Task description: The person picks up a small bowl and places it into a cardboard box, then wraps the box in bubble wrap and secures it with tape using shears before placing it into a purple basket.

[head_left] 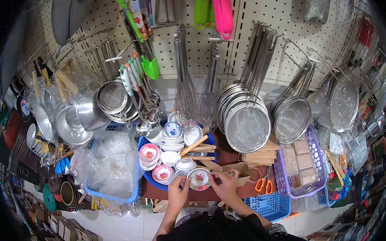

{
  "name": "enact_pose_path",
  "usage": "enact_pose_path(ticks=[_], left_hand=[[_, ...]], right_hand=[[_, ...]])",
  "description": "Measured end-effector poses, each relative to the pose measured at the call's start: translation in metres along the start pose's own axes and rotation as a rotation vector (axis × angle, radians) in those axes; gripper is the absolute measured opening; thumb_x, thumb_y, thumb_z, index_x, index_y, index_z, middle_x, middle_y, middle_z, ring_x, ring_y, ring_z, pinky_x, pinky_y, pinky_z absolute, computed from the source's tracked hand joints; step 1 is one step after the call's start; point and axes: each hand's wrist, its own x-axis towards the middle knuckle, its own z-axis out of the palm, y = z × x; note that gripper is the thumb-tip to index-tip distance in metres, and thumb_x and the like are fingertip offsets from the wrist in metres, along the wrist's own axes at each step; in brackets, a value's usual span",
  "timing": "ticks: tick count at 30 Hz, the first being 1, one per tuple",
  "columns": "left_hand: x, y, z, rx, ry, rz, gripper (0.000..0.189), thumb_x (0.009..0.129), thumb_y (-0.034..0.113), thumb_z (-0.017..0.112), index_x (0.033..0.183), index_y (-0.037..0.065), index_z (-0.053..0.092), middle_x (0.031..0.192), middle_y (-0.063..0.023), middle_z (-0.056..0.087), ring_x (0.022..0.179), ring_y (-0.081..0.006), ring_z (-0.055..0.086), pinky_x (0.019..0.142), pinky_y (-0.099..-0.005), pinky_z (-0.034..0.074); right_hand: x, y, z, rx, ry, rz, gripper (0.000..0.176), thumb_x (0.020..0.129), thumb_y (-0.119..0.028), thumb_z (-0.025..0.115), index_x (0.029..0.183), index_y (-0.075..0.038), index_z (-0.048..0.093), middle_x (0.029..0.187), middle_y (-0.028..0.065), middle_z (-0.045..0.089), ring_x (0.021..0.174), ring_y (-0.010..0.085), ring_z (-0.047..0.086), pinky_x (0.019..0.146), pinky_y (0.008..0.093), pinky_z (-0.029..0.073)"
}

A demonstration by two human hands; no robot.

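A small white bowl with a red and green flower print (199, 180) is held level in front of me. My left hand (179, 192) pinches its left rim, and my right hand (225, 185) grips its right rim. Just beyond lies a round blue basin (146, 180) filled with small bowls. In it are a red-rimmed flowered stack (162, 172), a pink-rimmed one (149, 153) and a blue-patterned bowl (173, 129). Wooden-handled tools (194, 146) lean across the basin's right side. A cardboard box (242, 175) is beside my right hand, partly behind it.
Orange-handled scissors (263, 184) lie right of the box. A purple basket (301, 190) stands farther right, and a blue basket with bubble wrap (116, 165) at left. Strainers (248, 128) and whisks (186, 94) hang low from the pegboard. A blue crate (269, 207) sits below the table edge.
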Motion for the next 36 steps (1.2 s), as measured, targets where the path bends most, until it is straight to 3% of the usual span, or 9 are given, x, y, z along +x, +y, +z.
enact_pose_path(ticks=[2, 8, 12, 13, 16, 19, 25, 31, 36], left_hand=[[-0.002, 0.015, 0.013, -0.026, 0.01, -0.012, 0.013, 0.085, 0.008, 0.069, 0.082, -0.002, 0.061, 0.061, -0.0059, 0.052, 0.056, -0.0091, 0.043, 0.052, -0.0254, 0.037], [-0.007, 0.047, 0.06, 0.195, -0.007, 0.097, 0.016, 0.084, 0.017, 0.07, 0.086, 0.003, 0.064, 0.072, -0.0127, 0.063, 0.057, -0.0231, 0.06, 0.052, -0.0324, 0.046], [-0.007, 0.051, 0.096, 0.214, -0.033, 0.169, 0.014, 0.085, 0.018, 0.068, 0.087, 0.004, 0.064, 0.069, -0.0116, 0.06, 0.056, -0.0267, 0.058, 0.051, -0.0333, 0.046], [-0.008, 0.057, 0.103, 0.209, -0.058, 0.119, 0.015, 0.086, 0.017, 0.066, 0.089, 0.002, 0.064, 0.071, -0.0128, 0.06, 0.062, -0.0293, 0.059, 0.057, -0.035, 0.048], [-0.006, 0.049, 0.127, 0.23, 0.042, 0.285, 0.015, 0.086, 0.014, 0.065, 0.089, 0.0, 0.063, 0.076, -0.0148, 0.06, 0.07, -0.0312, 0.06, 0.064, -0.0372, 0.049], [-0.009, 0.048, 0.143, 0.335, 0.109, 0.312, 0.014, 0.085, 0.012, 0.065, 0.09, -0.001, 0.064, 0.081, -0.0158, 0.061, 0.078, -0.0321, 0.061, 0.069, -0.0396, 0.049], [-0.016, 0.042, 0.158, 0.46, 0.214, 0.363, 0.014, 0.083, 0.015, 0.066, 0.091, 0.002, 0.067, 0.079, -0.0124, 0.063, 0.076, -0.0303, 0.061, 0.066, -0.0412, 0.046], [-0.018, 0.02, 0.166, 0.54, 0.109, 0.254, 0.012, 0.083, 0.015, 0.065, 0.087, 0.004, 0.068, 0.079, -0.0108, 0.062, 0.078, -0.0284, 0.06, 0.068, -0.0408, 0.043], [-0.026, 0.03, 0.16, 0.704, -0.034, 0.13, 0.013, 0.077, 0.016, 0.068, 0.082, 0.004, 0.07, 0.091, -0.0096, 0.06, 0.091, -0.0282, 0.054, 0.075, -0.0412, 0.04]], right_hand=[[0.001, 0.01, -0.013, 0.012, 0.0, 0.017, 0.012, 0.077, -0.02, 0.075, 0.083, -0.012, 0.067, 0.064, -0.001, 0.063, 0.061, 0.0162, 0.059, 0.083, 0.038, 0.033], [0.008, 0.057, -0.053, -0.027, -0.067, 0.048, 0.012, 0.079, -0.02, 0.073, 0.085, -0.011, 0.067, 0.073, 0.0009, 0.065, 0.071, 0.0173, 0.059, 0.08, 0.0364, 0.034], [0.013, 0.087, -0.073, 0.029, -0.102, 0.084, 0.014, 0.079, -0.018, 0.073, 0.089, -0.011, 0.067, 0.077, 0.0016, 0.064, 0.073, 0.019, 0.059, 0.076, 0.035, 0.037], [0.014, 0.093, -0.076, 0.048, -0.074, 0.049, 0.014, 0.079, -0.018, 0.073, 0.09, -0.011, 0.067, 0.078, 0.0016, 0.064, 0.074, 0.0201, 0.059, 0.076, 0.0359, 0.038], [0.014, 0.117, -0.079, 0.069, -0.108, 0.051, 0.014, 0.079, -0.017, 0.073, 0.09, -0.011, 0.067, 0.078, 0.0016, 0.064, 0.076, 0.0207, 0.059, 0.076, 0.0369, 0.039], [0.016, 0.131, -0.079, 0.098, -0.135, 0.029, 0.015, 0.077, -0.017, 0.073, 0.089, -0.011, 0.066, 0.079, 0.0017, 0.064, 0.077, 0.0213, 0.059, 0.076, 0.0377, 0.039], [0.02, 0.147, -0.075, 0.101, -0.179, 0.015, 0.015, 0.076, -0.02, 0.073, 0.086, -0.012, 0.067, 0.08, 0.0018, 0.065, 0.077, 0.0223, 0.059, 0.075, 0.0386, 0.04], [0.017, 0.158, -0.078, -0.028, -0.299, -0.065, 0.014, 0.073, -0.024, 0.075, 0.081, -0.014, 0.069, 0.087, 0.0, 0.064, 0.089, 0.0222, 0.056, 0.079, 0.0399, 0.039], [0.009, 0.153, -0.086, -0.078, -0.404, -0.04, 0.014, 0.068, -0.025, 0.077, 0.074, -0.014, 0.07, 0.11, 0.0013, 0.057, 0.107, 0.0253, 0.047, 0.084, 0.0435, 0.037]])
